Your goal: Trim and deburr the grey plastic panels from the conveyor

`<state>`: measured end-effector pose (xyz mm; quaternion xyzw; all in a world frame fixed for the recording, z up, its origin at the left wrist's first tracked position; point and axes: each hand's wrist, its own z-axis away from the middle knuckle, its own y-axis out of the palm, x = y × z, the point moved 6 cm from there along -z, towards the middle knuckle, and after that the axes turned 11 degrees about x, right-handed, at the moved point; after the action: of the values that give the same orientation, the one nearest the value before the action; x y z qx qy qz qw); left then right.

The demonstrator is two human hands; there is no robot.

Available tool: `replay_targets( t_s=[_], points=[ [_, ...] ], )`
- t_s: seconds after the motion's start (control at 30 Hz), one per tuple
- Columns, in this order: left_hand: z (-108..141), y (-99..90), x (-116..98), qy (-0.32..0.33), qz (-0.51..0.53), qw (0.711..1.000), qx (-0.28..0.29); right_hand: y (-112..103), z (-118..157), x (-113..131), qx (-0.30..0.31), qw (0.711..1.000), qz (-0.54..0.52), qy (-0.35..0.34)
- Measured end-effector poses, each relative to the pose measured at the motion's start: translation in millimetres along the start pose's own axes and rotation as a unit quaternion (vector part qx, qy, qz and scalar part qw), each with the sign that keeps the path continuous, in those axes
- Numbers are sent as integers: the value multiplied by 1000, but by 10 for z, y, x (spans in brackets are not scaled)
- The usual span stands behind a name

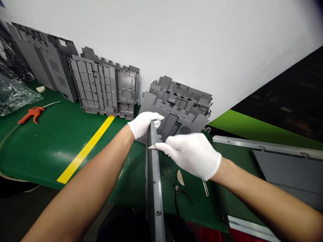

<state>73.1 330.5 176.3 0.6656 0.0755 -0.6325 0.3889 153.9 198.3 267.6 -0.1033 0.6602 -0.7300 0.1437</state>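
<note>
We stand the long grey moulded plastic panel (153, 174) on edge, running from about 12 o'clock down to 6 o'clock in our view, with its upper end raised over the green surface (58, 141). Our left grip (144, 125) is closed around that upper end, its white-gloved fingers wrapped over the edge. Our right grip (191, 156) is pinched shut on a small pale blade (152, 147), whose point lies at the panel's edge. We cannot tell whether it cuts in.

The panel looks light but long and fairly stiff, and its thin tabs and ribs may snap if levered. We judge the plain long edges the safest place to hold it, with the hold kept clear of the blade. White gloves may slip a little on smooth plastic.

Side cutters (180, 195), a cream crescent-shaped piece (180, 177) and two thin white sticks (205, 187) lie at 5 o'clock. An orange air blow gun (31, 114) lies at 9 o'clock, beyond a yellow tape line (85, 149). More grey panels (176, 107) lean against the white wall (176, 40) at 12 o'clock.
</note>
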Motion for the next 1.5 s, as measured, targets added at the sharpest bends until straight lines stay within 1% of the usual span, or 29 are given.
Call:
replay_targets(
  t_s=[0.13,0.17,0.23,0.3,0.33,0.4,0.47,0.5,0.57,0.63,0.67,0.73,0.8,0.93,1.03,1.13,1.27,1.33,1.43,1.5],
  points=[
    [-10,66,24,6,-16,1000,11,-143,17,-271,-39,993,-92,66],
    [12,96,28,13,-29,999,13,-160,20,-338,-51,989,-114,77],
    [103,145,19,50,-62,997,6,-149,34,-453,-68,980,-164,88],
    [234,195,20,84,-95,992,7,-83,60,-545,-73,967,-224,97],
    [297,219,36,87,-109,990,13,-35,77,-586,-72,959,-253,105],
    [389,238,78,69,-133,989,16,76,114,-658,-61,942,-303,130],
    [421,210,79,61,-167,984,-13,172,142,-701,-45,930,-332,153],
    [418,178,56,70,-185,979,-44,205,148,-706,-36,927,-339,159],
    [382,105,26,83,-190,972,-108,242,131,-677,-12,929,-336,154],
    [324,53,64,66,-150,977,-139,248,80,-609,17,940,-313,134],
    [298,43,97,53,-125,981,-141,242,45,-572,29,947,-295,124],
    [266,51,149,33,-104,986,-126,217,-37,-511,41,960,-252,113],
    [272,58,147,38,-123,984,-120,190,-126,-471,44,970,-209,111],
    [299,39,73,65,-172,975,-122,147,-264,-423,39,985,-133,100],
    [279,21,65,57,-173,978,-103,128,-298,-394,40,991,-89,87],
    [263,5,81,47,-169,980,-94,125,-300,-375,48,993,-68,81],
    [238,-4,106,45,-161,982,-88,117,-299,-383,55,993,-65,80],
    [222,-6,112,44,-164,982,-85,96,-297,-400,62,992,-83,70],
    [245,13,99,50,-171,980,-84,57,-270,-422,91,985,-148,23],
    [314,67,80,61,-170,981,-75,46,-210,-469,108,968,-226,-1]
  ],
)
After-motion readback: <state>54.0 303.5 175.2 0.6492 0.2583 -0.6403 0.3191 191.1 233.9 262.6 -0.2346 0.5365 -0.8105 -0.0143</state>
